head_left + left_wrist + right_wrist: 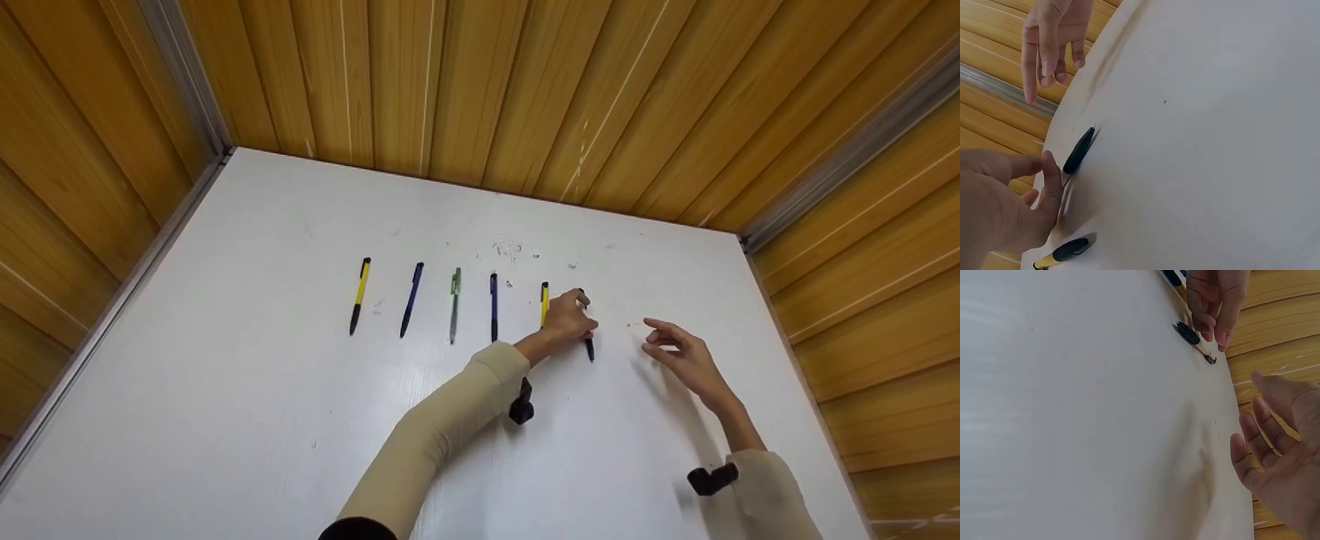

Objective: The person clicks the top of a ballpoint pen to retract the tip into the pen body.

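My left hand point(568, 318) is over the rightmost pen in the row, its fingers loosely bent. That pen point(1188, 333) has a dark grip and a paler barrel and lies on the white table. In the left wrist view its grip point(1079, 151) sticks out past the fingers; whether they touch it I cannot tell. Close on the left lies a yellow pen point(544, 296) with black ends, partly covered by the hand. To the right, my right hand point(686, 361) hovers above the table with loosely bent fingers, holding nothing.
Further left along the row lie a blue pen point(494, 306), a green clear pen point(454, 304), another blue pen point(412, 300) and a yellow pen point(361, 295). The white table point(247, 420) meets wood-patterned panels point(465, 90) at the back and sides.
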Available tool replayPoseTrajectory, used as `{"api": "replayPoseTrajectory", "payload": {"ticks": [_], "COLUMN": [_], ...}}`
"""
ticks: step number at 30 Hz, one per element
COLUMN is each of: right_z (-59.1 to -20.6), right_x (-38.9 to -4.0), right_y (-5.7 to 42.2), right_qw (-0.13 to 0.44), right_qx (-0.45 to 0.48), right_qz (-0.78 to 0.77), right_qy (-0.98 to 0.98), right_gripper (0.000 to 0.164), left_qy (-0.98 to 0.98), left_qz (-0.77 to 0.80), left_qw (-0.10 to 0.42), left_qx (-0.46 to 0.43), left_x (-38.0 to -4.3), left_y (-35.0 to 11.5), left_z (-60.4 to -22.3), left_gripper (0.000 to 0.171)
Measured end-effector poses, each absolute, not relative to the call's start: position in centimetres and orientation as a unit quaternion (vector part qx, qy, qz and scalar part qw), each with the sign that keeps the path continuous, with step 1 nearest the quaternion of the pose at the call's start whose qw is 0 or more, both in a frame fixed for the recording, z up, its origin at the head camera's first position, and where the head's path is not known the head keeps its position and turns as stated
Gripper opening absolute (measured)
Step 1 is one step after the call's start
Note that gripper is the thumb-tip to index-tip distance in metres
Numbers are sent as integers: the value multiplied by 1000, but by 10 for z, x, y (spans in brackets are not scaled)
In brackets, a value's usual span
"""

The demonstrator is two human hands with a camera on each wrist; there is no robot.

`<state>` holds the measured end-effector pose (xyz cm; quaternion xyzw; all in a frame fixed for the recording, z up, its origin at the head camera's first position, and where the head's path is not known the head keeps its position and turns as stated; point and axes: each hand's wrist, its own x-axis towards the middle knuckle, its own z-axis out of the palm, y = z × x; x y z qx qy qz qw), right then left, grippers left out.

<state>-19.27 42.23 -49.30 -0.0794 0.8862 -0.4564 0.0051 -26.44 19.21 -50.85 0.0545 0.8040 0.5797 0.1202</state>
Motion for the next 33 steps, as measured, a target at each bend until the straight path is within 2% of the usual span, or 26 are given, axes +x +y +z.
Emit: {"api": "replayPoseTrajectory", "payload": {"ticks": [6,9,19,26,33], "right_z": [-492,-497,-508,-507,-503], "right_x": [-195,-196,-193,-194,-192], "right_y": [447,457,467,461,460], "right_qw": [-22,-27,-7,3,1], "right_qx": [-110,-114,-87,-83,-87], "right_qz": [-388,-341,-317,-324,-319], "right_qy": [915,933,944,942,944], "right_gripper": [37,35,34,34,35], "left_qy": [870,898,947,909,796], "left_qz": [478,422,272,386,568], "left_qw": [78,73,57,107,187], "left_qx": [94,103,163,115,90], "left_x": [-261,-261,-262,-266,-261], "left_y": [200,206,211,194,179], "left_z": [-513,-511,-507,-497,-496], "left_gripper": [28,26,19,20,21]}}
